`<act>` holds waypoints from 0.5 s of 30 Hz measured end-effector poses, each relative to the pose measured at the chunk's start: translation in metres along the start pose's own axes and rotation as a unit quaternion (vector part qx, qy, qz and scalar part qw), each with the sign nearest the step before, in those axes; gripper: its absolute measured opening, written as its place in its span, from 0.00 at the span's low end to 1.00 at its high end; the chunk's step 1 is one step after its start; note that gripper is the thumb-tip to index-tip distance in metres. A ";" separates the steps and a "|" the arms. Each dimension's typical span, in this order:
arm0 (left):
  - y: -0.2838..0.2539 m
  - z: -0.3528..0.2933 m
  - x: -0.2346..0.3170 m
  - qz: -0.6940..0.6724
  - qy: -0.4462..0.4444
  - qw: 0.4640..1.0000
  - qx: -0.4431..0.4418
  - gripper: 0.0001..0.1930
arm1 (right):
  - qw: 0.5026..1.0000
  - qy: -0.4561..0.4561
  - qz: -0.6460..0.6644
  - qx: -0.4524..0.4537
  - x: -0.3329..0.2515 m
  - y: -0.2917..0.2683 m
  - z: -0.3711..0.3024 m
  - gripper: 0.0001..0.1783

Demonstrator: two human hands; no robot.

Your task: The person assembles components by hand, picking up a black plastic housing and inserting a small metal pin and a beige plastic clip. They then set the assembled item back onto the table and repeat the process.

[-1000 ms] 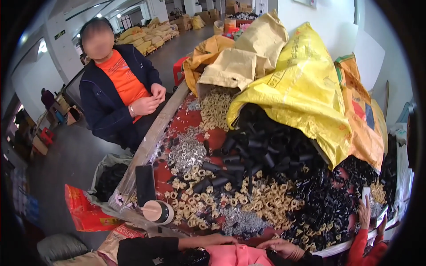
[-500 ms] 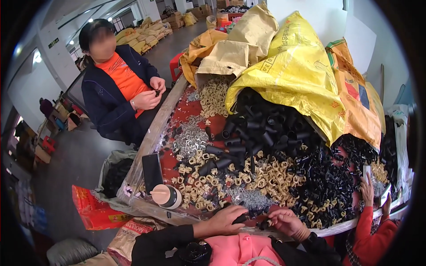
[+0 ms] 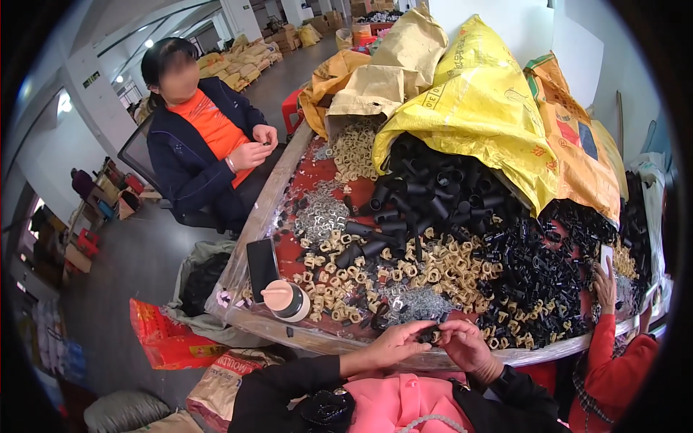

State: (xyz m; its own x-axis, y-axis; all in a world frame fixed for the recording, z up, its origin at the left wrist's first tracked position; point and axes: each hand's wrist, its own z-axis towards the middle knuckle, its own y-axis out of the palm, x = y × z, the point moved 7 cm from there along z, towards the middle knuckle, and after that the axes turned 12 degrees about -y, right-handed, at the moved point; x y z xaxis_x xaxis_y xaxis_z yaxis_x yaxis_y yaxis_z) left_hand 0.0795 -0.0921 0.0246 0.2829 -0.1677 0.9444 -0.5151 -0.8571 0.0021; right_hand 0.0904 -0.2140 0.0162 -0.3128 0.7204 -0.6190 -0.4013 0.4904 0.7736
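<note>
My left hand (image 3: pixel 395 345) and my right hand (image 3: pixel 468 348) meet over the table's near edge. Their fingers close around a small black plastic part (image 3: pixel 431 335); its exact shape is partly hidden by the fingertips. Just beyond them lies a pile of small silver metal clips (image 3: pixel 419 306). Beige plastic ring-like clips (image 3: pixel 456 276) spread behind that pile and to its left. Black plastic tubes (image 3: pixel 433 206) are heaped farther back, and small black parts (image 3: pixel 538 267) cover the table on the right.
A yellow woven sack (image 3: pixel 476 108) spills over the tubes. Near the left corner are a phone (image 3: pixel 263 267) and a lidded jar (image 3: pixel 286 300). A seated co-worker (image 3: pixel 216 137) handles something small at left; another person's red-sleeved arm (image 3: pixel 605 346) reaches in at right.
My left hand has moved right and up, and my right hand slightly up, so both now join at the black part. The view has shifted a little.
</note>
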 end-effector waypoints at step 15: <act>-0.011 0.000 -0.015 -0.178 0.059 0.981 0.051 0.17 | 0.998 -0.008 0.002 -0.062 0.014 0.023 -0.003 0.31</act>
State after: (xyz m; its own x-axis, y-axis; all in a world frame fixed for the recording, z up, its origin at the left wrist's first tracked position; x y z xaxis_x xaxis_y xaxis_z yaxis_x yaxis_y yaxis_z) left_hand 0.0807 -0.0798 0.0100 0.3320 0.2027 0.9212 -0.3154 -0.8965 0.3110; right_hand 0.0745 -0.1939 0.0246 -0.3019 0.7304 -0.6127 -0.5036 0.4236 0.7530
